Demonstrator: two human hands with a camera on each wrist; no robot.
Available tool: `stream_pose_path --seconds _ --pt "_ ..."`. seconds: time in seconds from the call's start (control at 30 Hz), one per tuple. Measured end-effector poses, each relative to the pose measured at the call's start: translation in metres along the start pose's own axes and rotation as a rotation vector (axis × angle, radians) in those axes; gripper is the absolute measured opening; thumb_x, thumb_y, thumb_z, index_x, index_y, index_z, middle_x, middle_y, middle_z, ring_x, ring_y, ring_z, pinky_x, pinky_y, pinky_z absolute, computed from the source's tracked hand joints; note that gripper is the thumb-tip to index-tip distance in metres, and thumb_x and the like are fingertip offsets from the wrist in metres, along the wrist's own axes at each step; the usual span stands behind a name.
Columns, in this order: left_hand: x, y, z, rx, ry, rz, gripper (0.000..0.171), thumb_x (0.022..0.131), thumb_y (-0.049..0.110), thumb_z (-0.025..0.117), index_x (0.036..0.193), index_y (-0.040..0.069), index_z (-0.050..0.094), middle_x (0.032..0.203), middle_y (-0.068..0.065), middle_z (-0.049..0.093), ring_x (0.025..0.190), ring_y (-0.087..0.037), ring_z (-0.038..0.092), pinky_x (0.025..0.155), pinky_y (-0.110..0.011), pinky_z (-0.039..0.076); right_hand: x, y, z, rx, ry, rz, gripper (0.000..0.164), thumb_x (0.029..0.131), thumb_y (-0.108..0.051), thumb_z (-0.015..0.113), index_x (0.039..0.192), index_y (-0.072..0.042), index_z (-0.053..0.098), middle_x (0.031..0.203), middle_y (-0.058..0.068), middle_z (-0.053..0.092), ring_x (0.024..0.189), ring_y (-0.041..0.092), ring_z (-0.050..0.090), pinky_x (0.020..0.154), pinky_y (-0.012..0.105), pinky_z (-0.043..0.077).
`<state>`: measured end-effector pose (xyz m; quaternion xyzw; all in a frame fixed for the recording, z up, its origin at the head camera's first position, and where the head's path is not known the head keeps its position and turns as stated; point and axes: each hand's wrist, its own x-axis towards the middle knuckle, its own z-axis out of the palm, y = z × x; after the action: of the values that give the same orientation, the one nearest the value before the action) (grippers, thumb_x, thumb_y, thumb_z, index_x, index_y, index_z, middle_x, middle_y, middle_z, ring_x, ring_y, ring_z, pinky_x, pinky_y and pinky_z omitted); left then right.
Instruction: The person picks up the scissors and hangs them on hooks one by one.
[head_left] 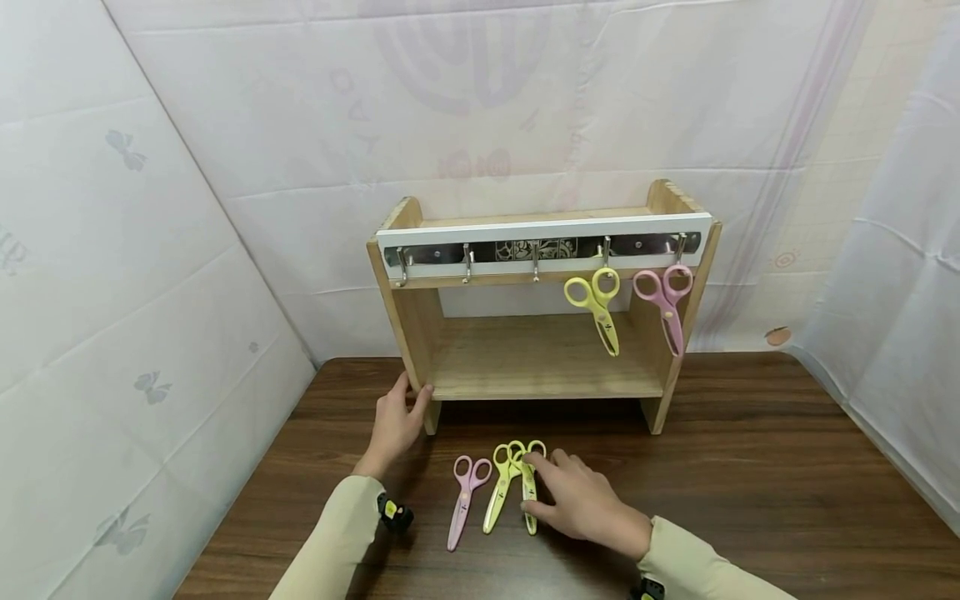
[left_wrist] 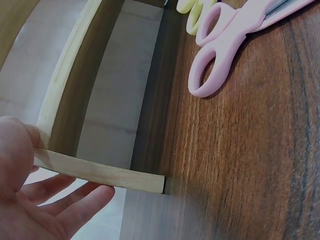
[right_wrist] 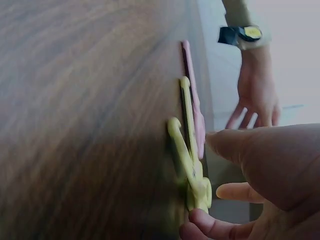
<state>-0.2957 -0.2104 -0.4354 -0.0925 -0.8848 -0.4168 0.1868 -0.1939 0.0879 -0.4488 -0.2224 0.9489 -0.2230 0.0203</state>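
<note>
Three pairs of scissors lie side by side on the dark wooden table (head_left: 750,467): a pink pair (head_left: 465,497), a yellow pair (head_left: 498,490) and a second yellow pair (head_left: 528,492). My right hand (head_left: 542,488) lies over the second yellow pair (right_wrist: 186,150), with the thumb and fingertips pinching it from both sides. My left hand (head_left: 396,419) rests with straight fingers against the left side panel of a wooden shelf (head_left: 420,333), thumb on its front edge (left_wrist: 100,172). In the left wrist view the pink scissors' handle (left_wrist: 220,50) lies close by.
A hook rail (head_left: 540,248) runs along the shelf's top. A yellow pair of scissors (head_left: 596,304) and a pink pair (head_left: 666,304) hang from its right-hand hooks; the other hooks are bare. White cloth walls close in on the left, back and right.
</note>
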Motion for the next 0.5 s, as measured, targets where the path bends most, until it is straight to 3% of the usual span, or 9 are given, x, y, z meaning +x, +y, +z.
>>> stream_pose_path --seconds 0.17,0.33,0.5 --pt "-0.001 0.000 0.000 -0.002 -0.003 -0.003 0.042 0.107 0.023 0.059 0.142 0.000 0.053 0.124 -0.025 0.068 0.108 -0.038 0.070 0.079 -0.048 0.063 0.000 -0.007 0.010 -0.041 0.003 -0.020 0.062 0.090 -0.048 0.077 0.141 -0.018 0.057 0.125 0.024 0.061 0.114 0.050 0.061 0.077 0.064 0.056" --pt "-0.001 0.000 0.000 -0.006 -0.005 0.000 0.042 0.107 0.022 0.059 0.142 0.000 0.053 0.124 -0.024 0.067 0.108 -0.038 0.070 0.080 -0.049 0.063 -0.002 -0.008 0.018 -0.120 0.071 -0.059 0.062 0.087 -0.046 0.081 0.137 -0.015 0.061 0.112 0.019 0.063 0.103 0.045 0.065 0.065 0.055 0.059" --pt "0.000 -0.001 0.000 0.000 -0.003 0.001 0.042 0.107 0.022 0.059 0.142 0.000 0.053 0.124 -0.025 0.067 0.108 -0.038 0.070 0.079 -0.049 0.063 -0.002 -0.006 0.023 -0.149 0.111 -0.077 0.063 0.084 -0.042 0.085 0.134 -0.012 0.064 0.109 0.016 0.062 0.100 0.042 0.065 0.063 0.053 0.059"
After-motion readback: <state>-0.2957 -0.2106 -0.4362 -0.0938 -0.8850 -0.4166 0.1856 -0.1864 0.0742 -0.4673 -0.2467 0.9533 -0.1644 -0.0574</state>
